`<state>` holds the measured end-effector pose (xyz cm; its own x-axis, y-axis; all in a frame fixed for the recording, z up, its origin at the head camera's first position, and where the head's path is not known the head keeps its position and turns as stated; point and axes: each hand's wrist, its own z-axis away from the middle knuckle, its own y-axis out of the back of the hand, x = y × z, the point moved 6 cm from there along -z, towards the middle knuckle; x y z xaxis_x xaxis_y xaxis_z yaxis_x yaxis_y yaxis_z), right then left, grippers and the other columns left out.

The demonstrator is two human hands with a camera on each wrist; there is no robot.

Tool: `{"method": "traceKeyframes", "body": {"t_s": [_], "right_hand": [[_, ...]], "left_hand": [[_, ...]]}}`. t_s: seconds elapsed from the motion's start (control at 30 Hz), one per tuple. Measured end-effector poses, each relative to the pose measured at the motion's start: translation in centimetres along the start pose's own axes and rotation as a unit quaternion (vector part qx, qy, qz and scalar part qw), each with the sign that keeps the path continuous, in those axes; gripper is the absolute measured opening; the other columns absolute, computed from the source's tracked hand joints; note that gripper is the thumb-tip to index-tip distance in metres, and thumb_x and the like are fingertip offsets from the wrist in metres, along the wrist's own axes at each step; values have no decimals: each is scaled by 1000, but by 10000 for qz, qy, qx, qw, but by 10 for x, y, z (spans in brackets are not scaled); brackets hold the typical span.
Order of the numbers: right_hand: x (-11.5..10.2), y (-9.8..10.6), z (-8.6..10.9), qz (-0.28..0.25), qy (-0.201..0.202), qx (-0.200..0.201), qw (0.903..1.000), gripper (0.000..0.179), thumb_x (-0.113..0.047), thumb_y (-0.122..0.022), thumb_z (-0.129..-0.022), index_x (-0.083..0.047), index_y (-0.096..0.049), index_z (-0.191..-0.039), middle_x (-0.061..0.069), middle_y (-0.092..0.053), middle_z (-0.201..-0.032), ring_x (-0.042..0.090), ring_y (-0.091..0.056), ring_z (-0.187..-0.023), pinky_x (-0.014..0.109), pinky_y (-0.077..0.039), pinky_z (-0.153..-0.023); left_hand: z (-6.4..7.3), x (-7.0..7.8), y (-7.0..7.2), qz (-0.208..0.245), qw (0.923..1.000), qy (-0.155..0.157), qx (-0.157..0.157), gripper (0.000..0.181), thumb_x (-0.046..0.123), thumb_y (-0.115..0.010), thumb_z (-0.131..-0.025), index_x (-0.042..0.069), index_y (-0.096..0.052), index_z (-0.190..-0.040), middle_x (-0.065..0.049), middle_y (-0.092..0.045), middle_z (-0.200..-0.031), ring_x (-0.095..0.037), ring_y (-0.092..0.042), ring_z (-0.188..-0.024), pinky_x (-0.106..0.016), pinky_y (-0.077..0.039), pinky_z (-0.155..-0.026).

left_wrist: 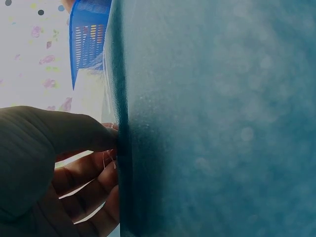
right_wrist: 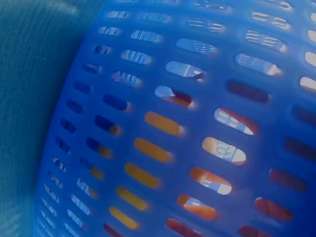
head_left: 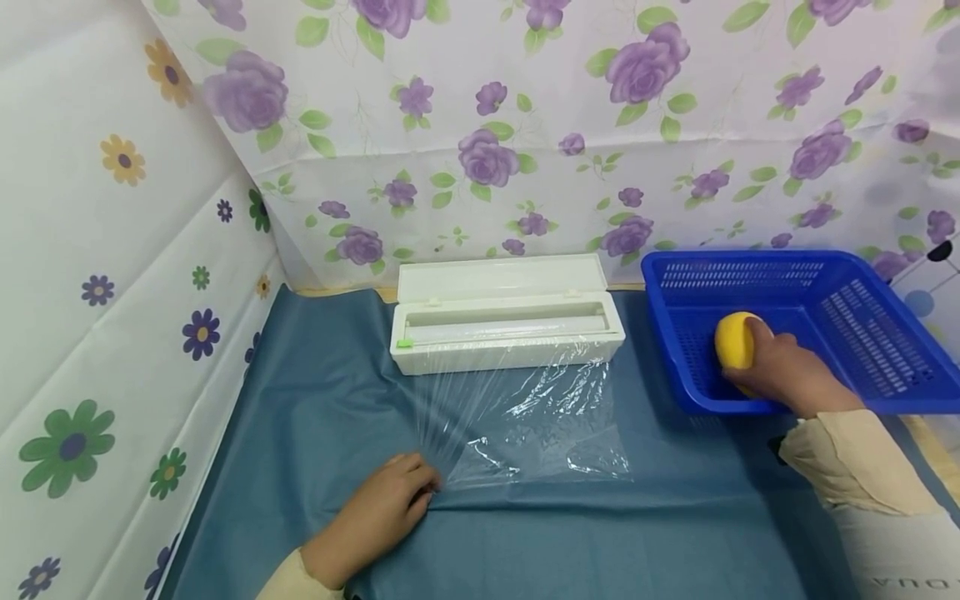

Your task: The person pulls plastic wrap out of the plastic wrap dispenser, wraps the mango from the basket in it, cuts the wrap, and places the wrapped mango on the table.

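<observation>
Clear plastic wrap (head_left: 540, 425) is drawn out from a white dispenser box (head_left: 510, 358) and lies over the blue cloth. At its near left corner, my left hand (head_left: 386, 508) pinches the wrap. The left wrist view has thumb and fingers of that hand (left_wrist: 74, 143) closed at the cloth fold, with thin shiny film by the fingertips. Inside the blue basket (head_left: 678, 387), my right hand (head_left: 787, 371) grips a rounded yellow fruit (head_left: 735, 340). Through the basket's slots in the right wrist view, yellow patches of the fruit (right_wrist: 143, 175) show; the basket wall hides the rest.
The dispenser's lid (head_left: 502, 279) stands raised at the back, with a small green piece (head_left: 405, 343) at the box's left front. Blue cloth (head_left: 562, 550) covers the table. Flowered sheets (head_left: 480, 108) hang behind and along the left side.
</observation>
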<state>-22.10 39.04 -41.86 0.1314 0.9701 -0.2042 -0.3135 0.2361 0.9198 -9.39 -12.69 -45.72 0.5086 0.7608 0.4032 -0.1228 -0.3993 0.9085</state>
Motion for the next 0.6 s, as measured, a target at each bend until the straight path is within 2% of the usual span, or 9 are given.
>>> {"method": "traceKeyframes", "body": {"t_s": [0.33,0.6], "right_hand": [[0,0,1,218,-4,-224,9995,102,-49,-59,-92,5,-3,-157,51,-33,-123,57,-54,-90,67,-48,-71],[-3,1,1,183,44,-121,9998,105,-55,-58,-94,3,1,-159,50,-32,-128,57,-53,-96,69,-49,-73]], "left_hand": [[-1,0,0,45,9999,55,-83,9,9,-72,-91,18,-72,-90,11,-60,-85,-6,-56,-82,-27,-52,-74],[-1,-1,0,87,9999,70,-88,10,8,-73,-91,18,-72,-90,11,-59,-85,-5,-55,-81,-27,-51,-74]]}}
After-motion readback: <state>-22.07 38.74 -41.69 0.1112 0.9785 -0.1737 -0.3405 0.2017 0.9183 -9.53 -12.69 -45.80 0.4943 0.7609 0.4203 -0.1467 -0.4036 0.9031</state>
